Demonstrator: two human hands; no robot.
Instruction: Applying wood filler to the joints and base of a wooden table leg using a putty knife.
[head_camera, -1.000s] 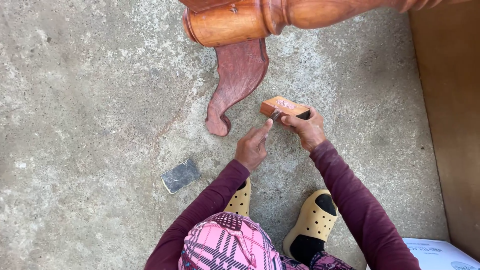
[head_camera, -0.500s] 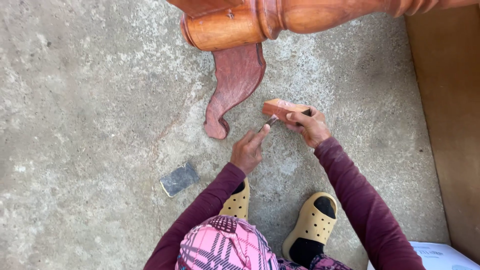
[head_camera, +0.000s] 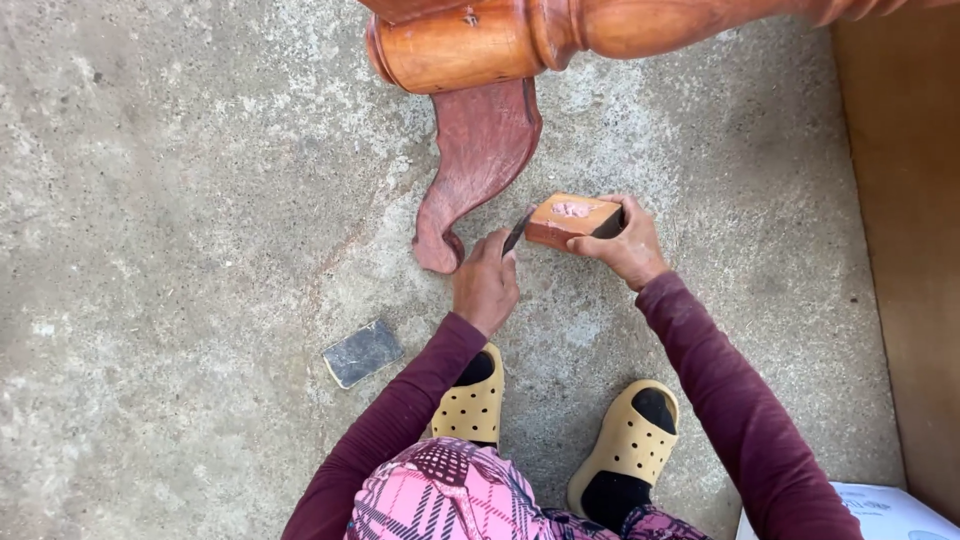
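since the earlier frame, moved a little: left hand (head_camera: 487, 283) up from beside the block to its near end, small dark blade (head_camera: 517, 232) now against the edge of the reddish wooden block (head_camera: 572, 219); right hand (head_camera: 627, 245) and block shifted only slightly.

head view, looking straight down. rough grey concrete floor (head_camera: 180, 180), pitted and speckled, paler and dusty in patches, faint reddish dust around the work. above, a turned orange-brown wooden post (head_camera: 480, 45) lying across the top edge, with a curved dark-red scroll bracket (head_camera: 478, 160) flat on the concrete beneath it, curled tip close to the left hand. down the right side, a brown wooden panel (head_camera: 905, 250) standing as a straight edge against the floor. bottom right corner, a pale blue-white box (head_camera: 880, 515), partly cut off.

left hand closed around the blade's handle, fingers curled tight, tip pointing up and right onto the block. right hand wrapped around the far end of the block, thumb on top, holding it just off the concrete; pale pinkish patch on the block's upper face. lying apart to the lower left, a small dark sanding pad (head_camera: 362, 352). below, maroon sleeves, pink patterned cloth, and two tan perforated clogs (head_camera: 630, 440) over black socks.
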